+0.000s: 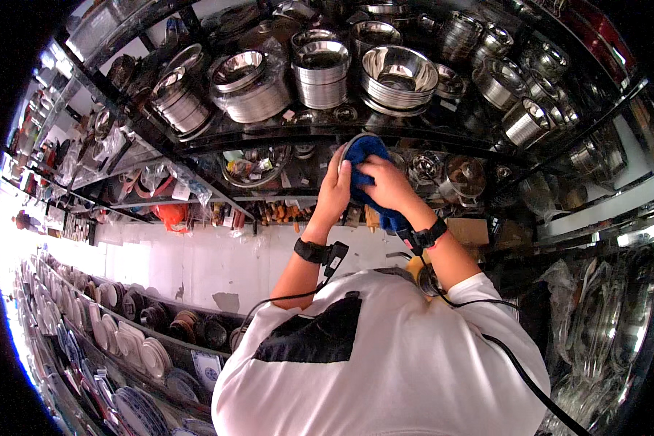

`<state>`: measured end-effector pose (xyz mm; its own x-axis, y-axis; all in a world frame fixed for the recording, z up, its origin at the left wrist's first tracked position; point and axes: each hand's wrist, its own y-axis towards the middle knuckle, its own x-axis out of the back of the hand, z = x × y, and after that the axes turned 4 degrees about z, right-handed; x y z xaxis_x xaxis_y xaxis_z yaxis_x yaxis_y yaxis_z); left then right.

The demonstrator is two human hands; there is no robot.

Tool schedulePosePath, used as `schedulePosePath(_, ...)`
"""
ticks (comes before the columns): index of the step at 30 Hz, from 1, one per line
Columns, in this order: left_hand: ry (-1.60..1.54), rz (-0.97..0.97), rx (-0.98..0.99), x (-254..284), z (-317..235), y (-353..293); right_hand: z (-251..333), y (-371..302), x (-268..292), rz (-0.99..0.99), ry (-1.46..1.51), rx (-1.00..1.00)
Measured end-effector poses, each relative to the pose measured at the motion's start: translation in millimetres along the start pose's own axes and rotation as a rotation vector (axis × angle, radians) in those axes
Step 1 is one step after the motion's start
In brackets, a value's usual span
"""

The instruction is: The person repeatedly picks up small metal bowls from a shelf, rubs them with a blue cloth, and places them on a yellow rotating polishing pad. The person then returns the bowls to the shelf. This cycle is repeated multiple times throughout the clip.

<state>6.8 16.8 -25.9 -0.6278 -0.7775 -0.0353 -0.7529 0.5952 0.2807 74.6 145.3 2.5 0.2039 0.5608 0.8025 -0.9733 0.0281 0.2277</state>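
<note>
In front of the shelf, at chest height, both my hands meet at a blue cloth point(369, 145). My left hand point(333, 190) grips, from the left side, a thin, round-edged thing with a grey rim point(346, 150); the cloth covers most of it, so its kind is hidden. With bent fingers my right hand point(391, 187) presses the cloth against it from the right. A loose end of the cloth hangs below the right palm. Close behind my hands are stacked shiny metal bowls point(398, 78) and a stack of metal pots point(320, 76).
A dark metal shelf edge point(283, 134) runs just beyond my fingers. Plastic-wrapped metalware point(248, 102) stands on it. On the lower level are a lidded pot point(463, 176) and a cardboard box point(466, 231). Racks of plates point(152, 356) line the left. Cables run from both wrist straps.
</note>
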Motion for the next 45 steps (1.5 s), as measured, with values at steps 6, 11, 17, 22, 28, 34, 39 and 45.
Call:
schedulePosePath(6,-0.207,-0.187,0.2,16,0,2,2,-7,4,0.219,-0.059,0.235)
schedulePosePath(11,-0.117,-0.216,0.178,19,-15,5,-12,-21,36,0.37,0.137,0.267)
schedulePosePath(17,-0.701,-0.226,0.196,38,-3,14,-72,-61,106,-0.107,0.168,-0.054)
schedulePosePath(22,-0.894,-0.099,0.388,8,15,11,-85,-75,178,-0.669,0.239,-0.298)
schedulePosePath(28,-0.889,0.111,0.478,-43,4,10,-119,-67,239,-1.062,-0.279,-0.098)
schedulePosePath(34,-0.831,0.126,0.504,-87,-6,43,-203,-54,209,-0.711,-0.468,-0.339)
schedulePosePath(39,-0.79,0.152,0.49,-121,-18,71,-228,-62,182,-0.229,-0.52,-0.597)
schedulePosePath(45,-0.702,0.134,0.408,-162,-12,87,-188,-73,204,-0.507,0.171,-0.291)
